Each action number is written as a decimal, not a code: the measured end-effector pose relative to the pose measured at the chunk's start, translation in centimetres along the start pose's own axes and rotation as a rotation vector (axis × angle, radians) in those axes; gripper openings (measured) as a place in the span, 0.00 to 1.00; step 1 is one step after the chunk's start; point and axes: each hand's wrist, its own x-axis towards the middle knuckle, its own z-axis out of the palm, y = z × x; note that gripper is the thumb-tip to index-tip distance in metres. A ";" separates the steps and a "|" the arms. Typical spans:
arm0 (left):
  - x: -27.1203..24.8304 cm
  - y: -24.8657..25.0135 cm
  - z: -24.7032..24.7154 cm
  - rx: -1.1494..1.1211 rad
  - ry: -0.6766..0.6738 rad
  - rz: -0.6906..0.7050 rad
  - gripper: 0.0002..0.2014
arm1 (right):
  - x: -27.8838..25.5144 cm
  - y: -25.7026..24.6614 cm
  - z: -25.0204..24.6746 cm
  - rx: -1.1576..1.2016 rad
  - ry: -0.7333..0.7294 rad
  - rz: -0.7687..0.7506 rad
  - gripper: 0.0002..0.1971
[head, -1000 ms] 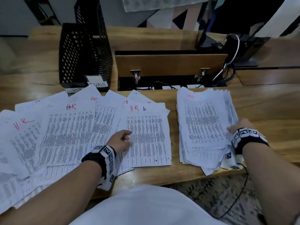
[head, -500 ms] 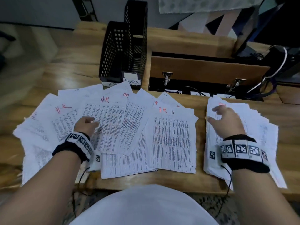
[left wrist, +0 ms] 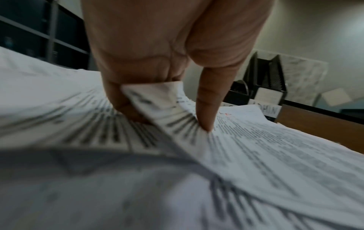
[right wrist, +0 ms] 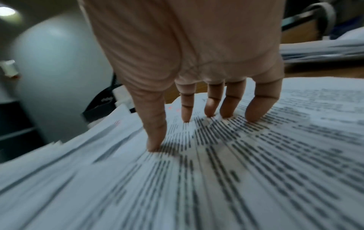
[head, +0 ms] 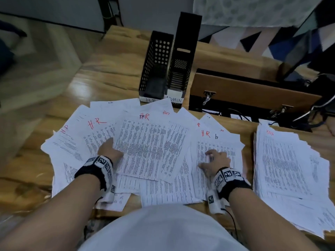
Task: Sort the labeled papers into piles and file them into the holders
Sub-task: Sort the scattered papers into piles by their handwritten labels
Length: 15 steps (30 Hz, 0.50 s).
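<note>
- Counter [head: 112, 73] is covered by a wide fan of HR sheets [head: 145, 142], with the ADMIN pile [head: 282, 160] lying apart at the right.
- Holders [head: 168, 69], labelled HR and ADMIN, are seen standing empty just behind the fan.
- Sorting appears finished; gathering the HR spread is judged the step in hand.
- A sheet edge is pinched by the left hand [head: 109, 151], between thumb and curled fingers [left wrist: 118, 99].
- The right hand [head: 215, 162] is spread flat, its fingertips [right wrist: 254, 115] pressed on an HR page.
- Next, the loose sheets would need sweeping inward and squaring.
- Lower sheets are hidden; the printed text is too blurred to read.
</note>
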 end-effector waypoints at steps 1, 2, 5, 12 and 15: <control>0.0 0.4 0.1 0.014 -0.020 0.045 0.19 | 0.3 0.1 -0.4 0.015 0.029 0.064 0.33; -0.1 0.9 0.3 0.026 -0.037 0.091 0.15 | 0.6 0.5 -0.6 0.019 0.054 0.149 0.38; 0.1 2.4 0.9 0.007 -0.069 0.206 0.05 | 0.7 1.9 -0.7 0.104 0.082 0.376 0.61; 0.6 6.9 4.1 0.228 -0.246 0.275 0.35 | -0.2 4.4 -0.8 0.282 0.180 0.529 0.69; -0.5 8.6 5.2 0.138 -0.301 0.330 0.18 | -0.1 6.3 -0.5 0.501 0.166 0.465 0.55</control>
